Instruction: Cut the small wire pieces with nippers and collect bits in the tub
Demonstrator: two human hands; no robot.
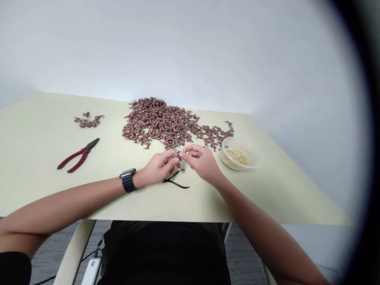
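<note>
Near the table's front middle, my left hand point(158, 168) is closed in a pinch on a small reddish-brown piece point(179, 166). My right hand point(202, 163) meets it from the right, thumb and forefinger pinched at the top of the same piece. Fingers cover much of the piece, so its exact shape is unclear. Just below the hands lies a thin black tool point(179, 184) with slender arms, partly hidden by my left hand. Behind them spreads a large pile of similar reddish-brown pieces point(160, 122).
A clear round tub point(253, 162) with small gold-coloured bits point(237, 156) stands right of my right hand. Red-handled pliers point(78, 156) lie on the left of the pale table point(124, 206), below a small cluster of brown pieces point(89, 121). A wall rises behind.
</note>
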